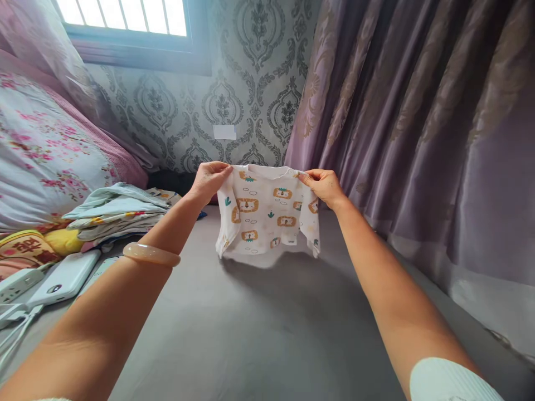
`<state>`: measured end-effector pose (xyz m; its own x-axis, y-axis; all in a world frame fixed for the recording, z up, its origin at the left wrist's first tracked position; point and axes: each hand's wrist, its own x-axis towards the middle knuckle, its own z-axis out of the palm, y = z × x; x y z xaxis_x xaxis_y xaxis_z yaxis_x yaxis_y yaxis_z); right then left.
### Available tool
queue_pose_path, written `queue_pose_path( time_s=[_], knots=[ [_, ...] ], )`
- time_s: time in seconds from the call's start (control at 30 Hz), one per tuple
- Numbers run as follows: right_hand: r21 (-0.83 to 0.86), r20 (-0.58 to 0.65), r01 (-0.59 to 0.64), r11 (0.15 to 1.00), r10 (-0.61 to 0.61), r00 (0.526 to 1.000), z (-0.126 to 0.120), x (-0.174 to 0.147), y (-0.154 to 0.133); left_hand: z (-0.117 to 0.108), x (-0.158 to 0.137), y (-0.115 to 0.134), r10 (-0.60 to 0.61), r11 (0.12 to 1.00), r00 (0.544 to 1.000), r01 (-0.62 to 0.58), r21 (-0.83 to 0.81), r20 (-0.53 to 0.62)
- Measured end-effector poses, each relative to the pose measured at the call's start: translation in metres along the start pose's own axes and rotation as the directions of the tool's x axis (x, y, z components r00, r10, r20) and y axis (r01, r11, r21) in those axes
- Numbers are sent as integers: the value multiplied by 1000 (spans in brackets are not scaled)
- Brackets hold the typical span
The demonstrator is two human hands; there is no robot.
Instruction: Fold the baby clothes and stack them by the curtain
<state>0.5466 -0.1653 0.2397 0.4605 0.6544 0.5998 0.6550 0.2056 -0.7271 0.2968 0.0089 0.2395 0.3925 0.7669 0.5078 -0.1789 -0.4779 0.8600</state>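
Note:
A small white long-sleeved baby shirt (267,214), printed with orange lion faces and little green plants, hangs between my hands with its front towards me. My left hand (212,177) pinches its left shoulder, and my right hand (324,185) pinches the right shoulder. The neckline is stretched out between them. Both sleeves droop at the sides, and the lower hem hangs at or just above the grey sheet (267,328); I cannot tell whether it touches. A pale bangle circles my left forearm.
On the left lie a pile of folded clothes (121,209), a white power bank (64,278), a power strip (20,284) with cables and a yellow item (64,240). Floral bedding (45,145) rises behind them. A purple curtain (409,122) borders the right; patterned wall (175,111) stands behind.

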Motion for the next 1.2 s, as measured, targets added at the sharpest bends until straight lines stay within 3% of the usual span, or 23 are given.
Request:
queue_pose_path(
  time_s=[0.13, 0.3, 0.53, 0.67, 0.83, 1.07, 1.2],
  knots=[
    [-207, -71, 121, 971, -138, 988, 1, -1, 0, -1, 8, -12, 58, 996, 998, -56, 69, -24],
    [-500, -94, 228, 836, -314, 945, 2, -11, -3, -4, 11, -23, 230, 945, 971, -208, 253, -59],
    [-752, 2, 255, 607, -386, 923, -2, -34, -16, -13, -12, -2, 493, 713, 870, -393, 581, -16],
    [-781, 42, 276, 560, -393, 919, -7, -50, -30, -21, -30, 11, 556, 621, 831, -445, 645, 38],
    [-785, 75, 319, 531, -430, 900, -14, -71, -48, -36, -53, 30, 573, 561, 814, -474, 679, 95],
    [-722, 125, 415, 554, -485, 865, -27, -107, -87, -65, -93, 59, 601, 529, 788, -518, 672, 135],
    [-669, 162, 452, 590, -477, 864, -35, -122, -116, -82, -109, 82, 586, 563, 798, -526, 637, 142]
  ],
)
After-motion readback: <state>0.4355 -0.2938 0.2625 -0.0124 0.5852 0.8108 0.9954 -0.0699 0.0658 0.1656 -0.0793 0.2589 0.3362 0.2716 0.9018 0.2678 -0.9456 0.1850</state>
